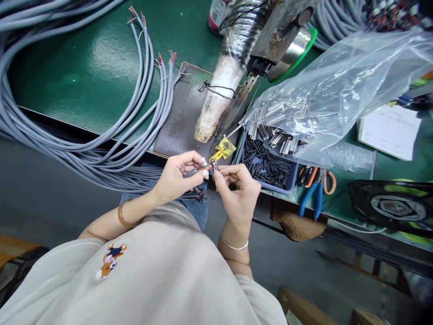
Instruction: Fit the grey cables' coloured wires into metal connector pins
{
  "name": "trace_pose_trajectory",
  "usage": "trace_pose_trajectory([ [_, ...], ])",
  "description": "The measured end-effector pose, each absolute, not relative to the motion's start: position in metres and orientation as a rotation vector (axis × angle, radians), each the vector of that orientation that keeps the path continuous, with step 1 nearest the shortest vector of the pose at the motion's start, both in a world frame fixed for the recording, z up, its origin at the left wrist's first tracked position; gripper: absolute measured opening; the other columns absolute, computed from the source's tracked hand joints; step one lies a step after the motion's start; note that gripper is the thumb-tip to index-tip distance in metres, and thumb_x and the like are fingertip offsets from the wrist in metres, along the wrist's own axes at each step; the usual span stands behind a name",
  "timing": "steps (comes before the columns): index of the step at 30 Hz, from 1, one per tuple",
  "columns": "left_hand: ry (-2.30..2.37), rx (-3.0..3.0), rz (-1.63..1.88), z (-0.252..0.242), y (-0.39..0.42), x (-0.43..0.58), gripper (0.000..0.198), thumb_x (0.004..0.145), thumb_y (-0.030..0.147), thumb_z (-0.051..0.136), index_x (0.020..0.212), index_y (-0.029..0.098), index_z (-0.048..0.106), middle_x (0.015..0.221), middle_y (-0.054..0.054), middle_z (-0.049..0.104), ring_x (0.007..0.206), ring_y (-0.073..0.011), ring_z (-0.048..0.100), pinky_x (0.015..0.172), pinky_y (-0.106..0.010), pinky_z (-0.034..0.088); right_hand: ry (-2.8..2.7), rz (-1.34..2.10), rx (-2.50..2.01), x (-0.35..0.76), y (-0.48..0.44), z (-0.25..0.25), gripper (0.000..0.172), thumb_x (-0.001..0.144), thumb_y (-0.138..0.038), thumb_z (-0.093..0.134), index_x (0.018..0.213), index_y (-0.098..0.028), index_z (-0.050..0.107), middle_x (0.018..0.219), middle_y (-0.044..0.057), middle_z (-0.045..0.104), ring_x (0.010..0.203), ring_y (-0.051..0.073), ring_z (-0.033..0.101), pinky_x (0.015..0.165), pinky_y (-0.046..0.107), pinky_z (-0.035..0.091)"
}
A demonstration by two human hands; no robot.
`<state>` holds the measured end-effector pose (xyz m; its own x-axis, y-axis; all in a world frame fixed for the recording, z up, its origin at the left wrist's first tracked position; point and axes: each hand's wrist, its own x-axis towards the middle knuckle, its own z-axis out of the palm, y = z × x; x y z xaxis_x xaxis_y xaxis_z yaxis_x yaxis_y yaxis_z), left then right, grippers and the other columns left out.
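Note:
My left hand (176,177), white covers on its fingertips, pinches the end of a grey cable (190,173). Thin coloured wires (204,167) fan out from that end toward a small metal multi-pin connector (214,169). The connector sits between the thumb and fingers of my right hand (238,189). Whether every wire is joined to it is too small to tell. Just beyond the fingertips lies a yellow piece (223,150) at the edge of a dark board (182,113). More cables with connectors on their ends (199,194) hang below my left hand.
A blue bin (287,184) holds black sleeves and metal connectors, partly under a clear plastic bag (338,90). A soldering tool (248,85) and a wrapped pipe (216,99) slant over the board. Pliers (314,192) lie right; grey cable bundles (84,144) drape left.

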<state>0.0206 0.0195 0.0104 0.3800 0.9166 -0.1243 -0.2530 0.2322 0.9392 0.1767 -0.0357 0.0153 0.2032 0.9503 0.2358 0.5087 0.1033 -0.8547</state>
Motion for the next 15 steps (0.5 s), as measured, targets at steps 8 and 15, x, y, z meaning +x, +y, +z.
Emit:
trace_pose_trajectory([
  [8, 0.69, 0.825, 0.926, 0.003, 0.017, 0.012, 0.015, 0.078, 0.019, 0.074, 0.085, 0.014, 0.062, 0.067, 0.002, 0.065, 0.046, -0.0039, 0.053, 0.045, -0.015, 0.043, -1.573, 0.128, -1.301, 0.176, -0.041, -0.006, 0.016, 0.086, -0.01, 0.072, 0.09, -0.022, 0.063, 0.097, 0.002, 0.078, 0.086, 0.013, 0.075, 0.073, 0.026, 0.062],
  [15, 0.482, 0.899, 0.939, -0.004, 0.014, 0.001, 0.018, 0.086, 0.028, 0.076, 0.09, 0.015, 0.064, 0.078, -0.001, 0.066, 0.06, -0.0079, 0.063, 0.06, -0.019, 0.055, -1.799, -0.371, -1.007, 0.185, -0.044, -0.026, 0.022, 0.083, -0.004, 0.072, 0.094, -0.021, 0.064, 0.1, 0.004, 0.08, 0.09, 0.017, 0.078, 0.072, 0.03, 0.067],
])
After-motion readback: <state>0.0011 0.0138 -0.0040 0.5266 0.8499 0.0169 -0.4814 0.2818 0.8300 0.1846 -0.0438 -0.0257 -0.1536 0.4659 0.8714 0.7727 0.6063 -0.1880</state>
